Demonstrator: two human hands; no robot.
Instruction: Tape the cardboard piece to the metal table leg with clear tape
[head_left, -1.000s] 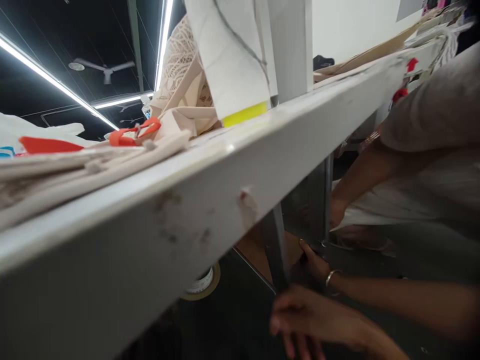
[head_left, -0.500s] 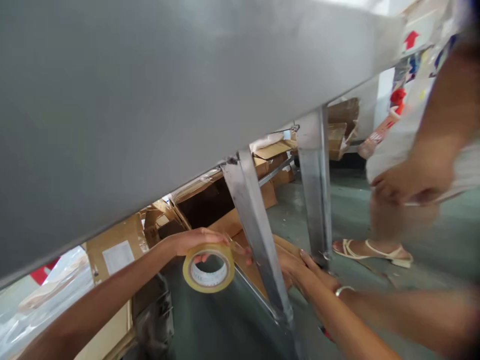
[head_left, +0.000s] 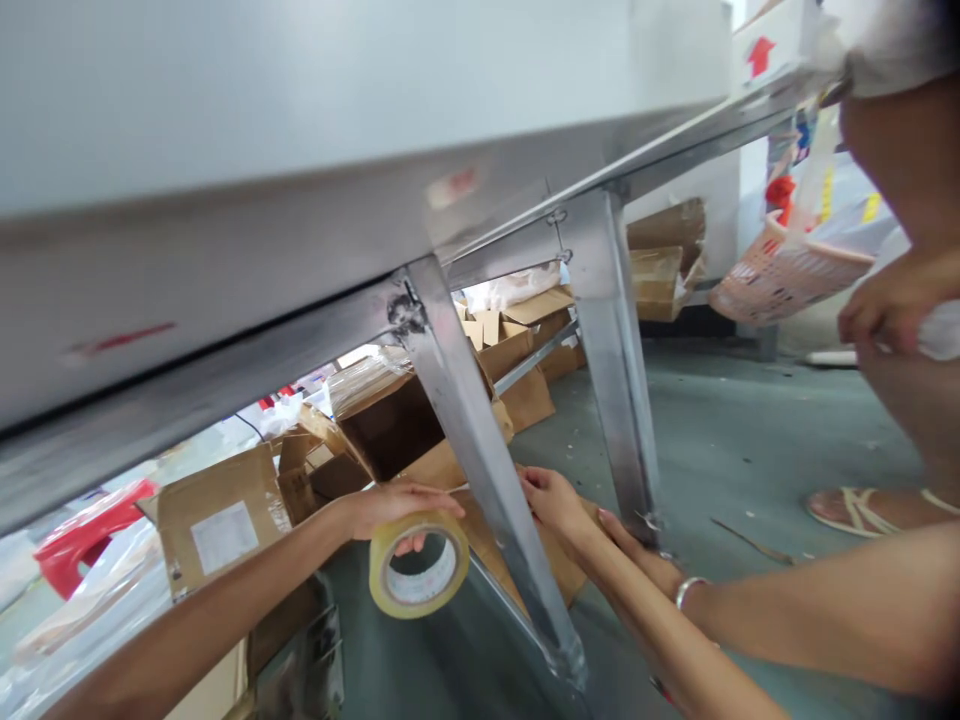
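Yellowish tape roll (head_left: pixel 418 563) was gripped by the left hand (head_left: pixel 394 505) left of the near steel leg (head_left: pixel 487 480); right hand (head_left: pixel 551 497), fingers loosely extended, touched flat cardboard (head_left: pixel 559 570).

The metal leg (head_left: pixel 480 470) cuts across the right hand (head_left: pixel 555 500), hiding its fingertips, so whether that grip closes on anything can't be told. The left hand (head_left: pixel 397 500) covers the top of the tape roll (head_left: pixel 418 563). At three o'clock a co-worker's hand (head_left: pixel 881 315) is blurred, the arm cut off by the edge. The label on the carton (head_left: pixel 225 520) is too small to read.
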